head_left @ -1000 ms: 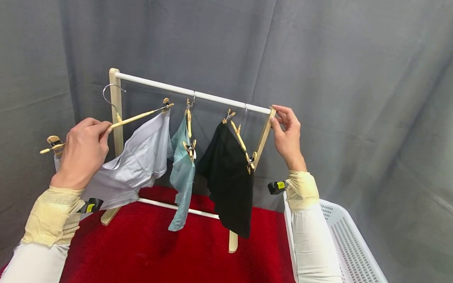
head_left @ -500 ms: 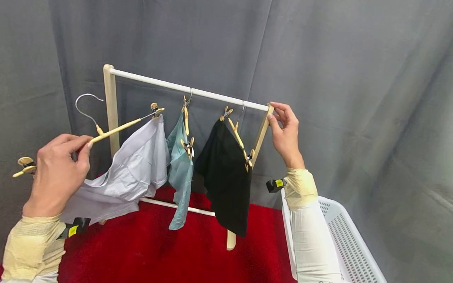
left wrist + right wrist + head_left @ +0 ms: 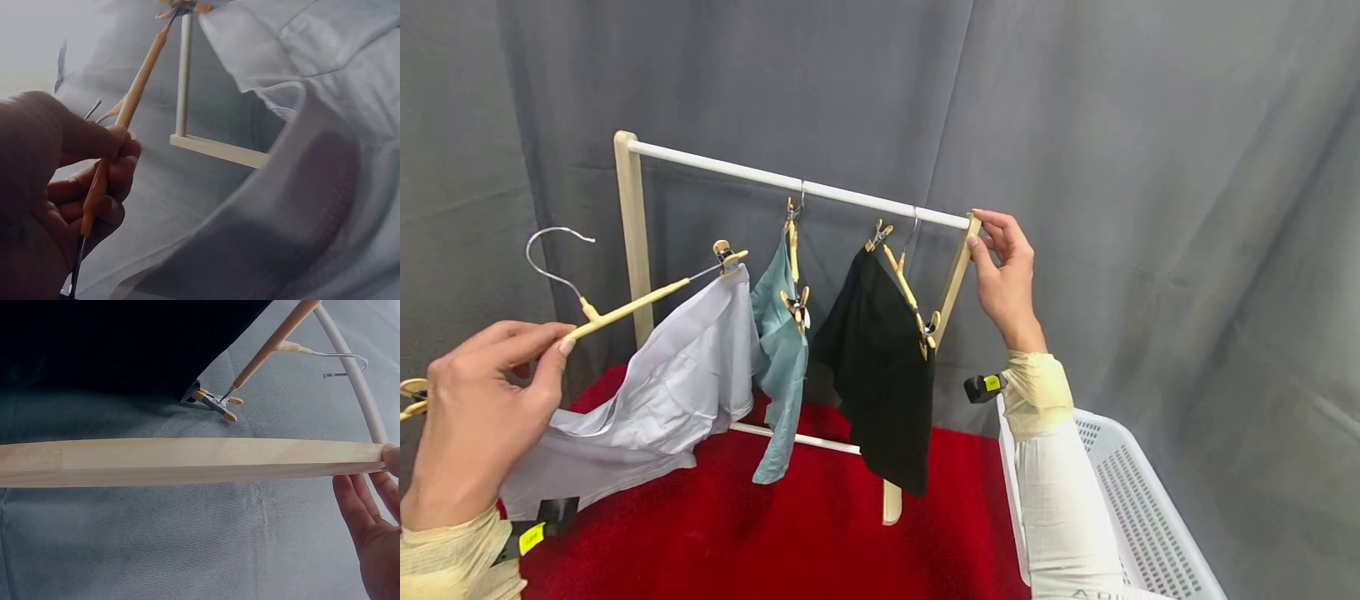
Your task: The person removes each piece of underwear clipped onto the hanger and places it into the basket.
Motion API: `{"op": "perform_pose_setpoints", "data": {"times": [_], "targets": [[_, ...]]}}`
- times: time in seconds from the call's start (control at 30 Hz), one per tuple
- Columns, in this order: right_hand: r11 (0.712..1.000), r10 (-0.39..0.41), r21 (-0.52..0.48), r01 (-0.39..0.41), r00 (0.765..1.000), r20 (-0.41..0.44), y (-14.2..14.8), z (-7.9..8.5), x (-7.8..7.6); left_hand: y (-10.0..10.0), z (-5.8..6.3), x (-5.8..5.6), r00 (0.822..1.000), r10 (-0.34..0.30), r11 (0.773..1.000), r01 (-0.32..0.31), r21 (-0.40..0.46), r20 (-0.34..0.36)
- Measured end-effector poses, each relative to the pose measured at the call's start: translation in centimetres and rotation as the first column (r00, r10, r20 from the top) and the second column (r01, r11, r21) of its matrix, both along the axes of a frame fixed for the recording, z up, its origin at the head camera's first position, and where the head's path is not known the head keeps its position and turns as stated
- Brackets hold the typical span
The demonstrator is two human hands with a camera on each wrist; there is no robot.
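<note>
My left hand (image 3: 490, 408) pinches the yellow bar of a clip hanger (image 3: 632, 305) between thumb and fingers; its metal hook points up, free of any rail. Pale lavender shorts (image 3: 677, 392) hang from that hanger's clips, sagging in the middle. In the left wrist view, the fingers (image 3: 109, 209) curl round the bar. My right hand (image 3: 1006, 279) holds the top of the right wooden post (image 3: 957, 279) of a small clothes rack, thumb in front. On the rack's white rail (image 3: 722, 167) hang a light blue garment (image 3: 782, 358) and a black garment (image 3: 880, 375), each on a clip hanger.
A white perforated basket (image 3: 1142, 500) stands at the right, partly behind the right forearm. The rack's left post (image 3: 632, 225) rises behind the lavender shorts. Red cloth (image 3: 760, 542) covers the surface below, and a grey curtain (image 3: 1112, 167) hangs behind.
My left hand has moved left and down with the hanger and lavender shorts, away from the rail. The right hand stays on the post; the view has shifted slightly.
</note>
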State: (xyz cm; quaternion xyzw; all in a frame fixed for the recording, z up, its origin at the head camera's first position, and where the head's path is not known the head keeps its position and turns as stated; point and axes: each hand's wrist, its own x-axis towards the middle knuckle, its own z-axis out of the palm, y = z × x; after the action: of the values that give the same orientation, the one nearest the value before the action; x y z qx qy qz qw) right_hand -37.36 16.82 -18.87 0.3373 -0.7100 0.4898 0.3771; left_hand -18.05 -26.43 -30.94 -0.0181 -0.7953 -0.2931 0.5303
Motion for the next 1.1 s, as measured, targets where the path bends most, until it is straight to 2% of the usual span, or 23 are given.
{"op": "perform_pose_setpoints", "data": {"times": [0.23,0.33,0.47,0.57,0.67,0.8,0.9,1.0,1.1], "targets": [[1.000,-0.012,0.008,0.012,1.000,-0.002,0.0,0.0,0.3,0.7,-0.2,1.6,0.992,-0.122,0.992,0.122,-0.017,-0.035],[1.000,-0.024,0.005,0.024,1.000,0.001,0.0,-0.1,0.4,1.0,-0.3,2.3,0.990,-0.143,0.990,0.143,-0.017,0.001],[1.000,-0.022,-0.002,0.022,1.000,0.003,0.0,-0.2,0.6,1.2,-0.4,2.9,0.979,-0.205,0.978,0.205,-0.047,0.016],[1.000,-0.016,0.001,0.016,1.000,-0.006,0.0,-0.2,0.6,1.3,-0.5,3.0,0.965,-0.263,0.961,0.263,-0.090,0.010],[1.000,-0.012,0.011,0.012,1.000,-0.018,0.0,-0.3,0.6,1.5,-0.6,3.2,0.957,-0.286,0.950,0.289,-0.118,0.041],[1.000,-0.001,0.012,0.001,1.000,-0.019,0.1,-0.3,0.8,2.1,-0.4,3.5,0.952,-0.278,0.946,0.295,-0.137,0.127],[1.000,0.006,0.005,-0.006,1.000,-0.010,0.1,-0.2,0.9,2.7,-0.2,3.3,0.943,-0.280,0.941,0.306,-0.145,0.178],[1.000,0.006,0.003,-0.006,1.000,-0.005,0.3,0.0,1.0,3.6,0.0,2.9,0.927,-0.317,0.926,0.348,-0.149,0.200],[1.000,0.002,-0.002,-0.002,1.000,-0.002,0.4,0.0,1.2,4.8,0.1,2.3,0.903,-0.380,0.900,0.411,-0.144,0.200]]}}
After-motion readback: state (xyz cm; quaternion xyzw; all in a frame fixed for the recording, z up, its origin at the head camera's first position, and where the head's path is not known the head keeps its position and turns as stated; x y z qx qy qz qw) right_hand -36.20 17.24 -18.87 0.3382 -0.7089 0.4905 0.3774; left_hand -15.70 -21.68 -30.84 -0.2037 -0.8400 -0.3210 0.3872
